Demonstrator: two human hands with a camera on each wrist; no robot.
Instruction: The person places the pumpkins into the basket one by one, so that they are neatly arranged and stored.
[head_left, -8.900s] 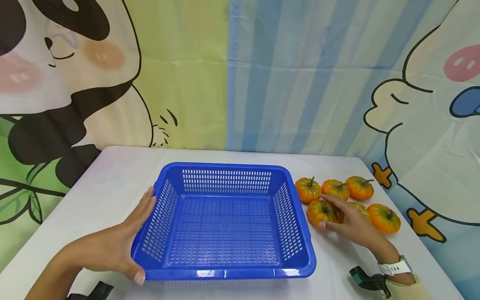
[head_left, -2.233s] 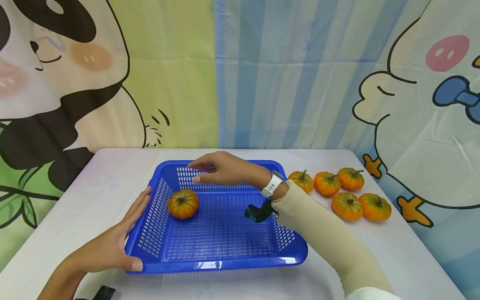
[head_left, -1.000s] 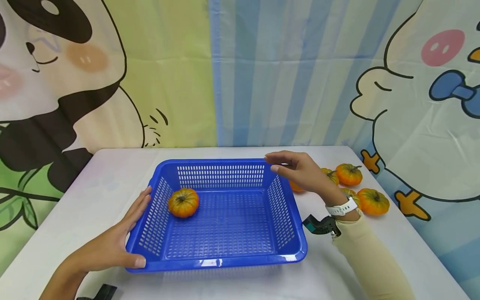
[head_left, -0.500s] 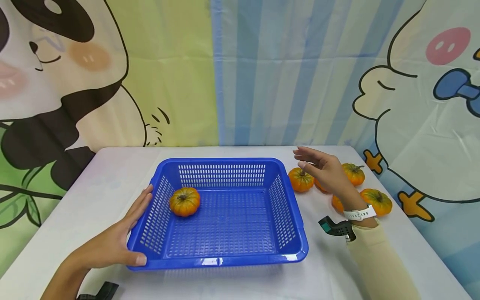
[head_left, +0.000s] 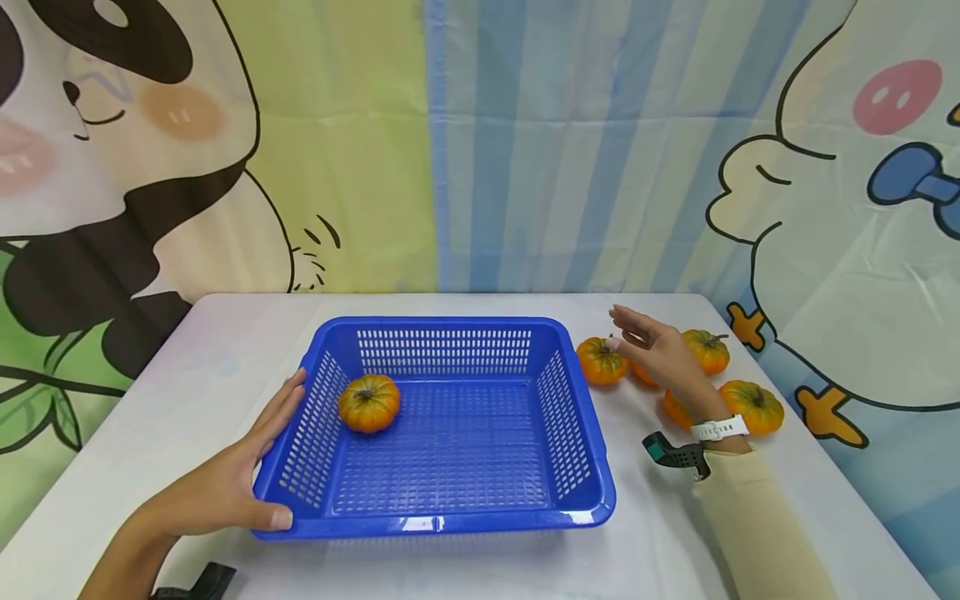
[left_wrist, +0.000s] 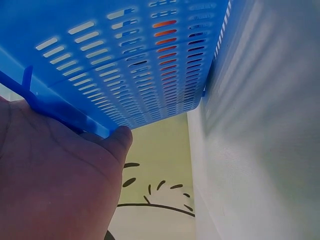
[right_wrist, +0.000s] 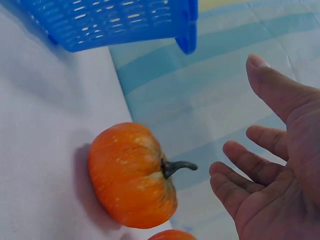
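Observation:
My left hand rests against the left side of a blue plastic basket, fingers straight along the rim and thumb at the front corner. Its palm lies beside the slotted wall in the left wrist view. One small orange pumpkin sits inside the basket near the left wall. My right hand hovers over the pumpkins right of the basket, holding nothing, fingers apart from thumb. Nearest its fingertips is a pumpkin beside the basket; the right wrist view shows this pumpkin's dark stem pointing toward the fingers.
Several pumpkins stand on the white table at right, including one at the back and one nearer the right edge. The right hand and wrist partly hide others. A curtain with cartoon animals hangs behind the table.
A pumpkin from the right group now lies in the basket, let go by my right hand. That hand has moved back right, over the remaining pumpkins. My left hand stays at the basket.

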